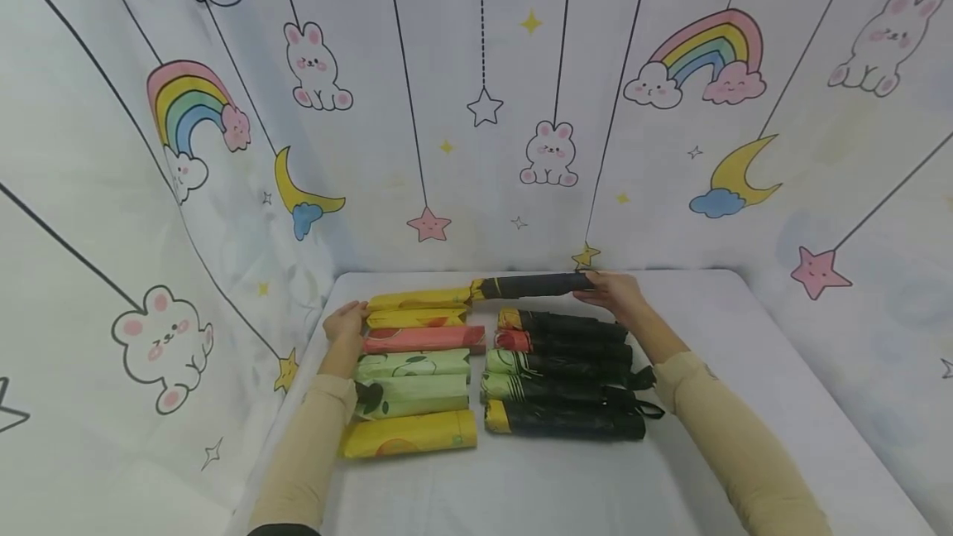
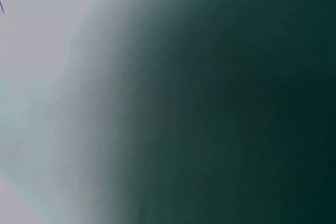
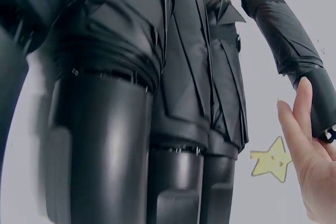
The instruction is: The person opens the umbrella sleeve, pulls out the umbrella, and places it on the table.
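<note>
My right hand (image 1: 612, 296) holds the handle end of a black folded umbrella (image 1: 532, 285), above the far end of the right column. Its yellow tip meets a long yellow sleeve (image 1: 417, 299); I cannot tell if it sits inside. My left hand (image 1: 346, 323) grips that sleeve's left end, its fingertips partly hidden. In the right wrist view, fingers (image 3: 302, 111) lie against the black handle (image 3: 323, 100). The left wrist view is dark and blurred.
Nearer lie several patterned sleeves, including a red one (image 1: 424, 339), a green one (image 1: 413, 397) and a yellow one (image 1: 409, 434). Beside them, several black umbrellas (image 1: 566, 420) form a right-hand column on the white table (image 1: 566, 495). A printed curtain (image 1: 484, 180) stands behind.
</note>
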The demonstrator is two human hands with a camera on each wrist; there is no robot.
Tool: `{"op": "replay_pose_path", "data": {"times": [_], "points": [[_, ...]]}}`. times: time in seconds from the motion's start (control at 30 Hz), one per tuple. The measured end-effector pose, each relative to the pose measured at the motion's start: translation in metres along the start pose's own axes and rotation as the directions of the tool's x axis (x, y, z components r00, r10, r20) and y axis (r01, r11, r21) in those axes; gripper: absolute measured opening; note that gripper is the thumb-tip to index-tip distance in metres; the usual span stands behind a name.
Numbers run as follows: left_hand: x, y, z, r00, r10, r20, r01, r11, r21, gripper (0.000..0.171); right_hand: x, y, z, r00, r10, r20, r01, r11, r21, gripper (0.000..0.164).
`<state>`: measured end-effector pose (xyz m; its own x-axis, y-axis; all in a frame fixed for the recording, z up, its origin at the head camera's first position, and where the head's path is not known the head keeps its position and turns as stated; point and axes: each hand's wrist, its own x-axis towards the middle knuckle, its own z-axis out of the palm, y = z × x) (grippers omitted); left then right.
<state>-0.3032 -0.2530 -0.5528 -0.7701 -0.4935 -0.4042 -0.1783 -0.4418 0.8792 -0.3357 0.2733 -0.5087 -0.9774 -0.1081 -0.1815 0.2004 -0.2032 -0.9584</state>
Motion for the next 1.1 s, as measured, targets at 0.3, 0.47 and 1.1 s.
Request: {"op": "replay_pose_path", "data": {"times": [0.3, 0.47, 1.1], "points": [[0.004, -0.003, -0.001, 1.000, -0.017, -0.002, 0.017, 1.000, -0.013, 0.054, -0.016, -0.008, -0.013, 0.999, 0.015, 0.029, -0.015, 1.000, -0.017, 0.049], [0.006, -0.003, -0.001, 1.000, -0.006, -0.008, 0.006, 1.000, 0.005, 0.050, -0.018, -0.006, -0.024, 1.000, 0.014, 0.012, -0.014, 0.999, -0.043, 0.049], [0.011, -0.005, -0.003, 1.000, -0.009, 0.026, 0.007, 0.998, 0.060, 0.052, -0.008, 0.021, -0.053, 0.978, 0.085, -0.191, -0.143, 0.939, -0.313, 0.055]]}}
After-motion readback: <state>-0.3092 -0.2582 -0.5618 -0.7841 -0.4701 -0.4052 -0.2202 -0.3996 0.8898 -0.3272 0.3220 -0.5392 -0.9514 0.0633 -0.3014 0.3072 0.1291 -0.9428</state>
